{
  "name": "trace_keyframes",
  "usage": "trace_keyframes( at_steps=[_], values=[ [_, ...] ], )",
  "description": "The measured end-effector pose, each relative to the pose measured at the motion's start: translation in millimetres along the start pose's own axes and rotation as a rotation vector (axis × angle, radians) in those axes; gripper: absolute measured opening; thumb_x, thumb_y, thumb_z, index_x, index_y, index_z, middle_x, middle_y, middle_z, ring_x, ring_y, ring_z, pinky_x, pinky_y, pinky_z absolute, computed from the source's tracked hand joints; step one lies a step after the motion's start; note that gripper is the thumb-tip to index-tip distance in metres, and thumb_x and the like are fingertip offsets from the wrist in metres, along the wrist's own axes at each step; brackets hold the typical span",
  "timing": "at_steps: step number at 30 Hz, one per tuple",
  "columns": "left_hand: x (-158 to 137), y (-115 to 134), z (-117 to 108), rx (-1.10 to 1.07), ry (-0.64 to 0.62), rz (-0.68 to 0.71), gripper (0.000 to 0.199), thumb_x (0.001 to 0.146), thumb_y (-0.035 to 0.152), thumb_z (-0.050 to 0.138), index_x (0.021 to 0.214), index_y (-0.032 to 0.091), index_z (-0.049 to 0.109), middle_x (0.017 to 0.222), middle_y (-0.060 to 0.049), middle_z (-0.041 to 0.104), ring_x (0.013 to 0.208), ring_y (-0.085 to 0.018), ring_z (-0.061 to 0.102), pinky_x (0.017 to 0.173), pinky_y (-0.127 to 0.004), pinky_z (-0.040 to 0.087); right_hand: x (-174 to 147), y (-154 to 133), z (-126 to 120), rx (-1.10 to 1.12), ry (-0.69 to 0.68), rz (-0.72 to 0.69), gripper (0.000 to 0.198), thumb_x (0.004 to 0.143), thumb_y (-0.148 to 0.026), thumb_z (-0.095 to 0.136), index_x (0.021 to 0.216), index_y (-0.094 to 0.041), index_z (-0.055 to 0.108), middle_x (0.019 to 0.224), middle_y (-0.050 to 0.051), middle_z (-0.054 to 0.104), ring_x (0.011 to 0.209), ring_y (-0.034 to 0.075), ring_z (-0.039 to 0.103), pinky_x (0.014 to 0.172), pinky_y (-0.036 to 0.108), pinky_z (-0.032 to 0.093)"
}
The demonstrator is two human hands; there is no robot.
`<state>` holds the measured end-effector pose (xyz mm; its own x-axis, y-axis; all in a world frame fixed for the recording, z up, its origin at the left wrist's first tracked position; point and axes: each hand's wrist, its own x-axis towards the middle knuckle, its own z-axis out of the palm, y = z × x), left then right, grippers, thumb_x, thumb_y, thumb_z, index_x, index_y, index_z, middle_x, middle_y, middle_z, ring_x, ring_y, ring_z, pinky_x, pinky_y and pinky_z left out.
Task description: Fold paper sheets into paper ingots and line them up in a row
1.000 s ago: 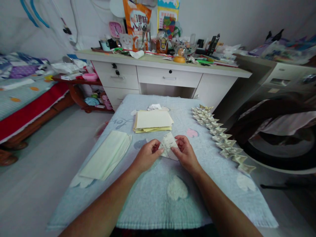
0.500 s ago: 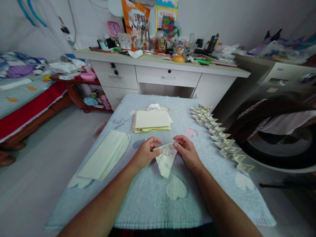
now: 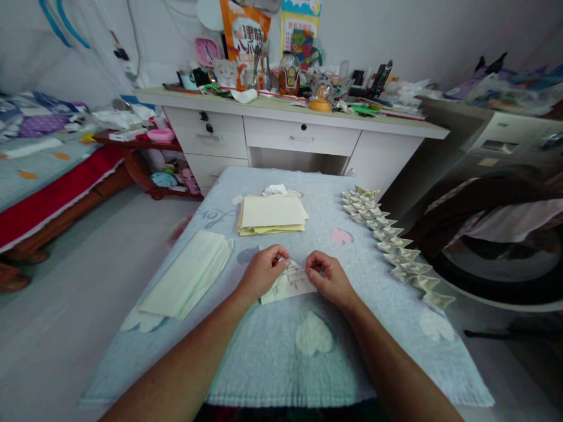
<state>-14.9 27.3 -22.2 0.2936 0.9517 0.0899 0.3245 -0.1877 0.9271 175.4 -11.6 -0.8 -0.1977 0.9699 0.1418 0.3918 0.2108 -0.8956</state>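
Note:
A folded sheet of paper (image 3: 289, 288) with handwriting on it is between my hands, just above or on the cloth. My left hand (image 3: 265, 272) has thumb and fingers pinched on its upper left part. On the right side, my right hand (image 3: 329, 278) is closed with its fingertips at the paper's edge; the fingers partly hide that edge. Beyond the hands lies a stack of cream and yellow paper (image 3: 273, 211). Left of my left forearm rests a pile of pale green folded sheets (image 3: 188, 275).
A light blue cloth (image 3: 264, 363) covers the table. Along its right side runs a row of folded paper pieces (image 3: 402, 256). Crumpled white tissue (image 3: 274, 189) lies behind the stack. A cluttered white desk (image 3: 303, 136) stands beyond, and a washing machine (image 3: 492, 146) at right.
The paper has turned from a downward-pointing shape to a wider one with its long edge towards me. Both hands have shifted grip, with fingers more curled.

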Motion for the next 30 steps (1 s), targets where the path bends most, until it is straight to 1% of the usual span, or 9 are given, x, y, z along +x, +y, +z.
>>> trace_keyframes(
  at_steps=[4,6,10,13,16,18,20,25,30],
  values=[
    [1.2,6.2,1.1,0.109,-0.065,0.051,0.011,0.076,0.028,0.06,0.08,0.018,0.064,0.058,0.006,0.048,0.055,-0.01,0.045,0.054,-0.021,0.033,0.0,-2.8,-5.7,-0.227,0.081,-0.136,0.004,0.074,-0.018,0.055,0.071,-0.019,0.053,0.079,0.002,0.053,0.083,0.018,0.05,0.08,0.032,0.039],
    [1.8,9.0,1.6,0.117,-0.068,0.065,0.011,0.077,0.028,0.059,0.081,0.018,0.065,0.059,0.005,0.05,0.056,-0.011,0.046,0.054,-0.022,0.034,-1.6,-4.0,-7.8,-0.281,0.07,-0.163,0.003,0.075,-0.02,0.059,0.076,-0.019,0.056,0.087,0.003,0.052,0.091,0.02,0.048,0.085,0.033,0.038],
    [3.9,8.6,2.1,0.126,-0.068,0.09,0.012,0.08,0.028,0.057,0.082,0.019,0.064,0.063,0.004,0.056,0.057,-0.011,0.049,0.057,-0.022,0.036,-6.5,-6.1,-9.1,-0.372,-0.048,-0.176,0.02,0.073,-0.023,0.068,0.09,-0.02,0.058,0.098,0.004,0.05,0.098,0.021,0.044,0.089,0.035,0.036],
    [6.6,6.2,1.3,0.198,-0.065,0.118,0.012,0.083,0.026,0.054,0.085,0.019,0.064,0.069,0.002,0.06,0.062,-0.013,0.052,0.062,-0.025,0.039,-8.3,-6.7,-7.6,-0.471,-0.154,-0.18,0.036,0.069,-0.028,0.074,0.101,-0.021,0.059,0.105,0.005,0.05,0.1,0.023,0.042,0.09,0.037,0.034],
    [8.6,6.9,-1.1,0.363,-0.022,0.204,0.01,0.081,0.022,0.057,0.087,0.02,0.064,0.084,-0.002,0.064,0.081,-0.018,0.056,0.077,-0.03,0.042,-8.0,-5.1,-5.4,-0.528,-0.231,-0.192,0.048,0.068,-0.033,0.076,0.111,-0.022,0.058,0.11,0.006,0.05,0.1,0.024,0.042,0.09,0.038,0.032],
    [7.8,9.5,-4.4,0.476,0.02,0.258,0.01,0.077,0.019,0.061,0.086,0.02,0.065,0.096,-0.004,0.063,0.094,-0.021,0.054,0.086,-0.034,0.04,-7.2,-2.4,-4.0,-0.548,-0.255,-0.192,0.049,0.069,-0.036,0.076,0.113,-0.022,0.058,0.111,0.007,0.051,0.1,0.024,0.042,0.089,0.038,0.032],
    [4.8,12.8,-9.1,0.549,0.031,0.269,0.01,0.075,0.018,0.063,0.084,0.02,0.065,0.098,-0.005,0.061,0.096,-0.022,0.053,0.086,-0.036,0.04,-6.5,1.0,-3.2,-0.559,-0.257,-0.181,0.047,0.071,-0.038,0.075,0.113,-0.022,0.059,0.111,0.007,0.052,0.1,0.024,0.043,0.089,0.038,0.032],
    [-6.4,16.2,-21.6,0.547,-0.219,0.308,0.007,0.079,0.017,0.06,0.077,0.02,0.066,0.082,-0.004,0.063,0.086,-0.02,0.053,0.081,-0.034,0.04,-5.0,6.3,-3.2,-0.555,-0.246,-0.17,0.043,0.074,-0.037,0.074,0.111,-0.022,0.061,0.11,0.007,0.054,0.101,0.024,0.044,0.088,0.038,0.032],
    [-11.5,14.0,-25.1,0.543,-0.314,0.318,0.014,0.079,0.017,0.058,0.088,0.021,0.068,0.091,-0.005,0.062,0.094,-0.021,0.053,0.086,-0.034,0.04,-4.3,4.8,-3.5,-0.54,-0.236,-0.174,0.041,0.074,-0.035,0.074,0.11,-0.022,0.062,0.108,0.007,0.054,0.099,0.023,0.044,0.088,0.037,0.033]
  ],
)
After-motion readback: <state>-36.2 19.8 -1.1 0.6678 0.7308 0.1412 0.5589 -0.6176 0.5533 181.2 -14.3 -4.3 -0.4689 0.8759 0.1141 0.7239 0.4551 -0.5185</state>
